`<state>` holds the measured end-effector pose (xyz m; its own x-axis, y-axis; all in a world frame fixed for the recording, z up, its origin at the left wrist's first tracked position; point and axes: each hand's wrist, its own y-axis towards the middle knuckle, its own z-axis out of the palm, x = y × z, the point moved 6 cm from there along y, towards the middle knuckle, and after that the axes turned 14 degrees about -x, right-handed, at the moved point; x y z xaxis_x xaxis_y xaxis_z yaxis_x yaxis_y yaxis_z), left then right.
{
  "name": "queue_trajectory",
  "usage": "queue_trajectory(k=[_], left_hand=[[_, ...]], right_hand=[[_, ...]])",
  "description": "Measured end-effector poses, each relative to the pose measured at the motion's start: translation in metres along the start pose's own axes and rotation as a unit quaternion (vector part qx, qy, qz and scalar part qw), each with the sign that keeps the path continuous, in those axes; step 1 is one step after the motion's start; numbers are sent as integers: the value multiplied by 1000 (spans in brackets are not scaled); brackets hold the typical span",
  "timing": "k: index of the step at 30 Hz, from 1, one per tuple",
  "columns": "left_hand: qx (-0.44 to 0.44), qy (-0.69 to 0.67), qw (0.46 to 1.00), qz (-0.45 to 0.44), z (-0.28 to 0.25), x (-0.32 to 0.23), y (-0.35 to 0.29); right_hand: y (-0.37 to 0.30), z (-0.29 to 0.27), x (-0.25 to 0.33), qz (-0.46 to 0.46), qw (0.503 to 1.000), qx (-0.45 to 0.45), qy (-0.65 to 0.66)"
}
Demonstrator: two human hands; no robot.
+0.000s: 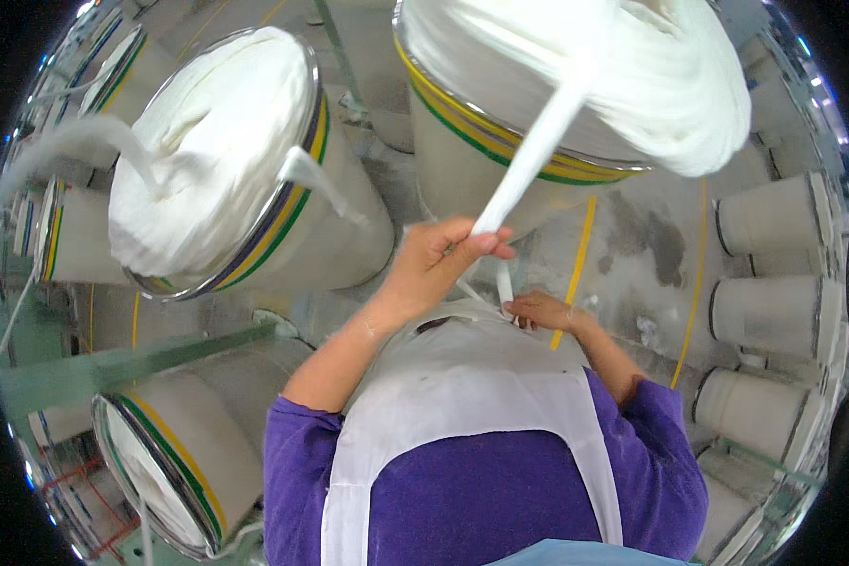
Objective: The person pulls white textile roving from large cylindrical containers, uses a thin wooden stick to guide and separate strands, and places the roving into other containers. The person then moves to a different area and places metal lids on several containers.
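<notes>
Soft white fibre strand, thick as a rope, slants down from a swollen white fibre coil at the upper right to the wearer's left hand, in front of their white bib apron. The left hand is closed in a pinch, thumb against fingers, around the strand. Below it, a thinner length of fibre reaches the right hand, whose fingers are curled close to the apron; whether they grip that length or only touch it, I cannot tell.

The handling looks partway along: the strand is drawn out and held, yet its upper end appears joined to the coil, and no finished join or clean break is visible.

The coil bulges over the rim of a large cream cylindrical drum with yellow and green bands. At the upper left, a tilted-looking cream drum with yellow, purple and green bands is heaped with white fibre; a loose tail hangs over its rim. At the lower left, a cream drum with green and yellow bands has white fibre inside. Along the right stand pale drums whose contents are hidden.
</notes>
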<state>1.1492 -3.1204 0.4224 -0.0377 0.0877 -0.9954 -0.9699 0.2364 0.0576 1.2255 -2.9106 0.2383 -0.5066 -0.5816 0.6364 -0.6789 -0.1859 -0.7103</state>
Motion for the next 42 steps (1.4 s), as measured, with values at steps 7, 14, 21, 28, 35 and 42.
queue_trajectory(k=[7, 14, 21, 28, 35, 42], left_hand=[[-300, 170, 925, -161, -127, 162, -54], [-371, 222, 898, 81, -174, 135, 33], [-266, -31, 963, -39, -116, 176, 6], [-268, -48, 952, -140, -113, 278, -68], [-271, -72, 912, -300, -114, 286, -90], [-257, -328, 880, -228, -88, 158, -29]], right_hand=[[85, 41, -122, -70, 982, -46, -172], [85, 42, -79, -55, 895, -136, -422], [-64, -16, 168, -448, 751, -234, -424], [-35, -28, 259, -489, 347, -284, -748], [16, -35, 195, -365, 779, -179, -477], [62, 6, 138, -16, 938, -86, 336]])
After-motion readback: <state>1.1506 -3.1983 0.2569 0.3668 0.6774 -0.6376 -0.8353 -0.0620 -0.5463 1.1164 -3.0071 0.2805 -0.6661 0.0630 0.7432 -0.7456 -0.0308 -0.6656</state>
